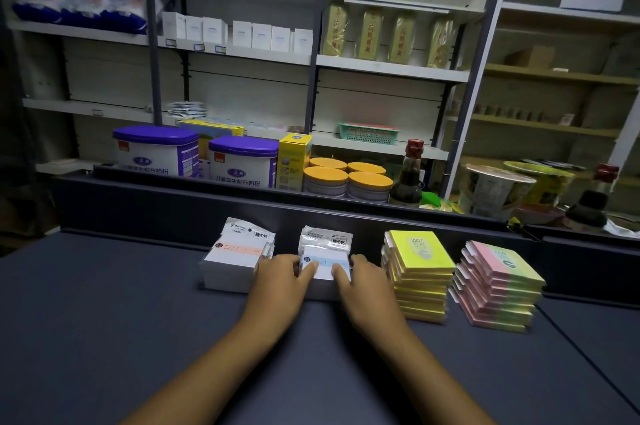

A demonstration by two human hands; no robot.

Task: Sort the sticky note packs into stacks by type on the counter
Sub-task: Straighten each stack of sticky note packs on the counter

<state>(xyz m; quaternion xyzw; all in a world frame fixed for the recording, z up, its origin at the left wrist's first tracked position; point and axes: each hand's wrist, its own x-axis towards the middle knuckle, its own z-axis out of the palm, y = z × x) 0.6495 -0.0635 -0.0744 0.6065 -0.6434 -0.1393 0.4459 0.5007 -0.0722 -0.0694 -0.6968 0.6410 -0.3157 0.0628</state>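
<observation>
Four stacks of sticky note packs stand in a row along the back of the dark blue-grey desk (138, 320). The left hand (280, 277) and right hand (363, 281) bracket the white blue-banded stack (325, 260), fingers (310, 270) curled over its top pack, clamped on it from both sides. The white orange-banded stack (235, 262) sits just beside the left hand; the yellow stack (420, 272) and the leaning pink-and-green stack (498, 289) lie to the right. Squaring too hard could likely slide slippery wrapped packs off, or the right wrist could nudge the yellow stack
</observation>
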